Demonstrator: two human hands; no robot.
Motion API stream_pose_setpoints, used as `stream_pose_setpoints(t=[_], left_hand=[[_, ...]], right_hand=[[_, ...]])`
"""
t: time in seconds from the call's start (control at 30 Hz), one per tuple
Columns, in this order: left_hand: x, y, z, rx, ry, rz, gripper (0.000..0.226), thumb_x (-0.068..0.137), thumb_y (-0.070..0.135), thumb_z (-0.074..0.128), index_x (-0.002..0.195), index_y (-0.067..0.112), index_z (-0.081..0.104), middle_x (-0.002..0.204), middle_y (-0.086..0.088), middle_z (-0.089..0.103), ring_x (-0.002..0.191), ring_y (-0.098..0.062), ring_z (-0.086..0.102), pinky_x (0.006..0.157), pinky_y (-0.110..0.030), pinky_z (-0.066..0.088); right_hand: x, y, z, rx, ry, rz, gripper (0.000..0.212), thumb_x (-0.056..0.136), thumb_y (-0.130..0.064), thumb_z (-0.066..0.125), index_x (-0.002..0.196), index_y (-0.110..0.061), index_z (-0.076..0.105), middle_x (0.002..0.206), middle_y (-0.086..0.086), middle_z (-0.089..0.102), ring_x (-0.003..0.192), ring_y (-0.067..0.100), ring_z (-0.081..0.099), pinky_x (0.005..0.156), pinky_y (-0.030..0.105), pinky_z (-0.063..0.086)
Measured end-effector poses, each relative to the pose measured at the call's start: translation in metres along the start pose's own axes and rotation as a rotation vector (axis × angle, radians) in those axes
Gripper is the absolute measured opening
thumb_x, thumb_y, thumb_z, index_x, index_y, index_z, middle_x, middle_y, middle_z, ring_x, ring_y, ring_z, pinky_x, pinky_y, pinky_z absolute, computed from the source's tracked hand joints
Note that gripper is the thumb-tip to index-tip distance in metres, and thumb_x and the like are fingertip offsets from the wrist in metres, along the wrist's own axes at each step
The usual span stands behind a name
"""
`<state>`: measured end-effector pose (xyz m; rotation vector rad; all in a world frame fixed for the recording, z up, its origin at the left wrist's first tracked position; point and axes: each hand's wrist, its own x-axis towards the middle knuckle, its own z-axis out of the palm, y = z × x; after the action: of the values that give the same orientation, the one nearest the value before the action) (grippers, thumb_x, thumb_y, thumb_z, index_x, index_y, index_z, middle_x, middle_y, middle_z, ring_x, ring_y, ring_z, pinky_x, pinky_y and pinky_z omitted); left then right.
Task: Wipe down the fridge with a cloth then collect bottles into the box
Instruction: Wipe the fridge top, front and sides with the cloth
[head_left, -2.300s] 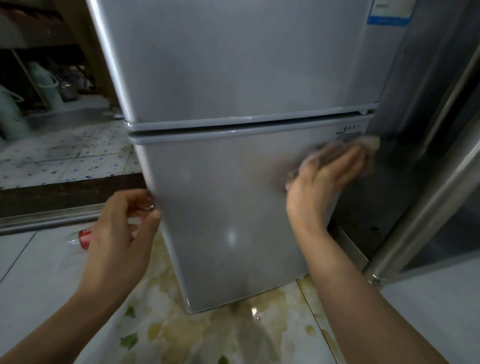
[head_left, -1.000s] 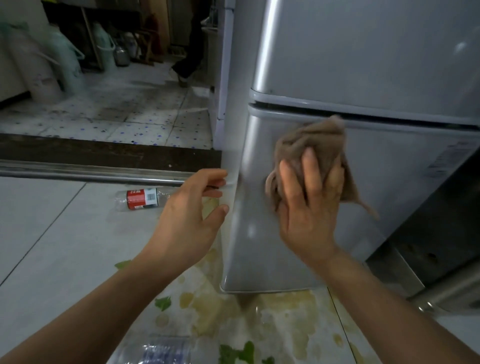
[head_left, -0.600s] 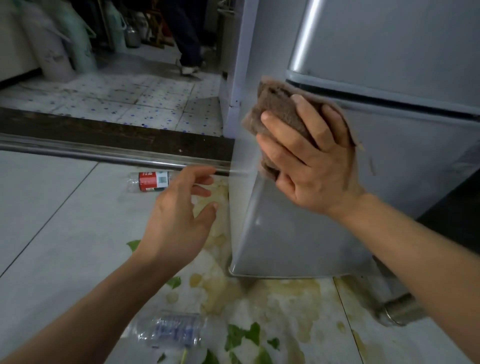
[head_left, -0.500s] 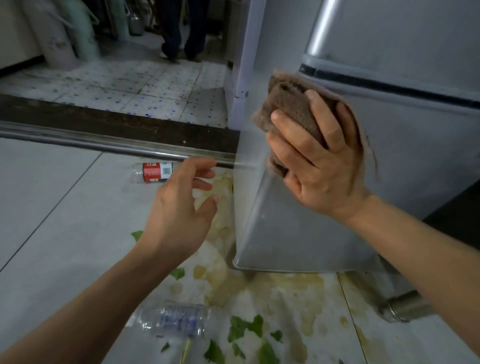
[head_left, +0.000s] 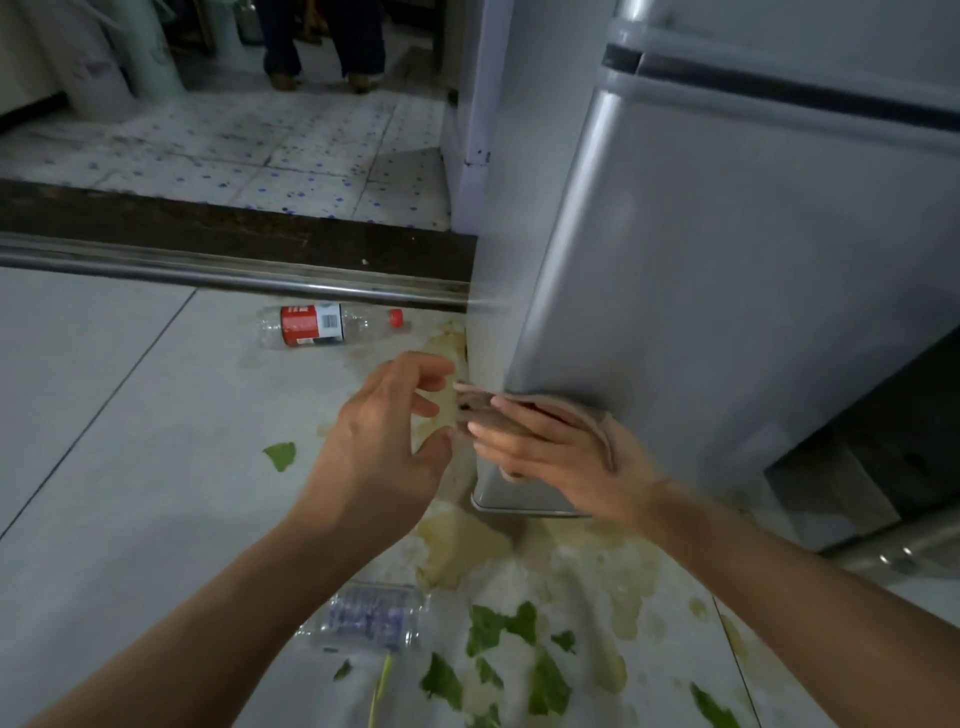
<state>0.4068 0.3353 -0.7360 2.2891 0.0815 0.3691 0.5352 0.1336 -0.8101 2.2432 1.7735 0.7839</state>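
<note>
Head view, left to right. Far left on the pale floor tile (head_left: 104, 415) nothing of yours yet; the red-label bottle (head_left: 327, 326) lies on its side just below the metal door track (head_left: 234, 275), red cap toward the fridge, well apart from both hands. It's lying loose, so judged a pickup for the later bottle step. No box in view, can't tell where it is.

Your left hand (head_left: 387, 449) hovers over the floor just beside the cloth's left end, fingers loosely curled, thumb apart, gripping nothing. It looks poised to take or refold the cloth, but whether a fingertip touches it is too blurred to tell.

Below it, a clear bottle with a blue label (head_left: 371, 616) lies flat near your left forearm, among green leaf scraps (head_left: 498, 654) and a yellowish spill (head_left: 519, 545) that spreads out from the fridge's base.

Your right hand (head_left: 550, 447) holds the brown cloth (head_left: 582, 421) flat against the lower front corner of the silver fridge (head_left: 727, 291), fingers straight and pointing left, cloth draped under the palm and over the hand's far edge. Pressing, not pinching, which suits wiping a flat door edge.

Judgement: wipe stage, low on the bottom door; both bottles uncollected.
</note>
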Motion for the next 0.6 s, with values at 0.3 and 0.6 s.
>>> stream_pose_setpoints(t=[0.3,0.6], left_hand=[[0.024,0.034,0.016,-0.014,0.065,0.019,0.054,0.083,0.011,0.064,0.129,0.025,0.042,0.114,0.011,0.051,0.100,-0.008,0.053,0.086,-0.027,0.045],[0.048,0.044,0.048,0.034,0.137,-0.026,0.026,0.085,0.026,0.062,0.100,0.022,0.042,0.104,-0.001,0.056,0.093,-0.021,0.056,0.073,-0.030,0.040]], right_hand=[[-0.024,0.056,-0.051,-0.421,0.420,0.232,0.054,0.089,-0.022,0.066,0.137,-0.032,0.042,0.144,-0.010,0.037,0.140,0.026,0.024,0.114,0.043,0.020],[-0.078,0.036,-0.014,-0.429,0.168,0.023,0.067,0.079,-0.001,0.063,0.136,-0.030,0.041,0.144,-0.010,0.033,0.138,0.022,0.025,0.109,0.042,0.030]])
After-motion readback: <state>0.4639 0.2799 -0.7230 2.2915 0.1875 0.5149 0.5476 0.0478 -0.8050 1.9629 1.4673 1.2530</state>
